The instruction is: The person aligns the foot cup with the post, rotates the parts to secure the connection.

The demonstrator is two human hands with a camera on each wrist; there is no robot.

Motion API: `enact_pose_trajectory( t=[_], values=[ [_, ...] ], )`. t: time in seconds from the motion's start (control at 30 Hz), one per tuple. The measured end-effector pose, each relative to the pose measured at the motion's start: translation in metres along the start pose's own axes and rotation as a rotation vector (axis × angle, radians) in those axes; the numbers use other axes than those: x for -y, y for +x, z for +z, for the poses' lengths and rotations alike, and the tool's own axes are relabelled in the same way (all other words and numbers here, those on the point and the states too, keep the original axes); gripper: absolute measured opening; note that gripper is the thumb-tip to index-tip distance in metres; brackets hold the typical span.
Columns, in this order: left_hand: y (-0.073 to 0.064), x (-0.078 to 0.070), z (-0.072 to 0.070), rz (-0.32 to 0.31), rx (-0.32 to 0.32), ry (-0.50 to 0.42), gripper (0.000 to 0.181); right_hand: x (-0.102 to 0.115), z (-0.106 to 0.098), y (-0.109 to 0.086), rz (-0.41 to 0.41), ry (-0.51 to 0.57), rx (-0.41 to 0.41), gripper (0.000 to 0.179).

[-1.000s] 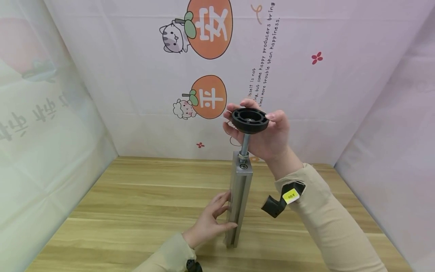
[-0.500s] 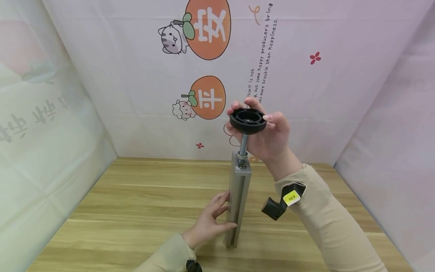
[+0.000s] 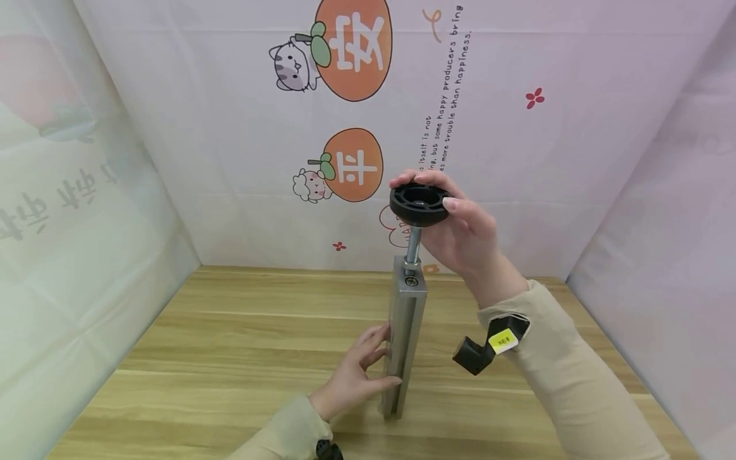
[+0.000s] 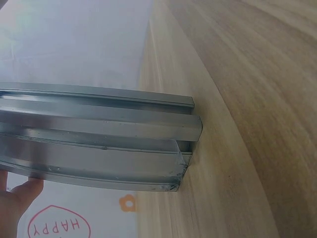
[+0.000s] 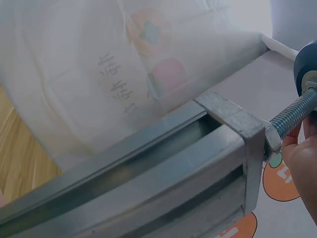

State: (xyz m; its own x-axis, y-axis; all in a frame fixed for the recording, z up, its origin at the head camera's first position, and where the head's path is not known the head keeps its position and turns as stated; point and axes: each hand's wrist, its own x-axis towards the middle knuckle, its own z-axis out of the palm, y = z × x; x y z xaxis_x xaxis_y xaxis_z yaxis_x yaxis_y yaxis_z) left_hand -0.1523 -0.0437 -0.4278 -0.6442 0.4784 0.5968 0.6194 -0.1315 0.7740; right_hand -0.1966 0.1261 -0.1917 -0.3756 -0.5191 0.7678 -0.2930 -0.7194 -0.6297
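Aluminium profile [image 3: 407, 348] upright at 5 o'clock in the head view, lower end at the wooden desk [image 3: 230, 358]. Left hand [image 3: 353, 377], at its 8, grips low. At its 12, hex nut [image 3: 411, 264], threaded rod [image 3: 413, 244] and black levelling foot [image 3: 420, 217]; right hand [image 3: 462, 239] holds the foot's rim, fingers partly hidden by it. Back curtain [image 3: 494, 128] at 12, lettering partly blocked by hand; side curtains at 9 [image 3: 52, 275] and 3 [image 3: 661, 223]. Camera mount [image 3: 473, 358] on right sleeve [image 3: 581, 383].
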Motion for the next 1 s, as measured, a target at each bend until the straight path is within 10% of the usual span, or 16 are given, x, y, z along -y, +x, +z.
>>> enact_pose_trajectory(
  t=[1.0],
  values=[
    [-0.001, 0.002, 0.000, 0.003, 0.002, 0.030, 0.090, 0.020, 0.017, -0.005, -0.052, -0.959, -0.238, 0.017]
  ],
)
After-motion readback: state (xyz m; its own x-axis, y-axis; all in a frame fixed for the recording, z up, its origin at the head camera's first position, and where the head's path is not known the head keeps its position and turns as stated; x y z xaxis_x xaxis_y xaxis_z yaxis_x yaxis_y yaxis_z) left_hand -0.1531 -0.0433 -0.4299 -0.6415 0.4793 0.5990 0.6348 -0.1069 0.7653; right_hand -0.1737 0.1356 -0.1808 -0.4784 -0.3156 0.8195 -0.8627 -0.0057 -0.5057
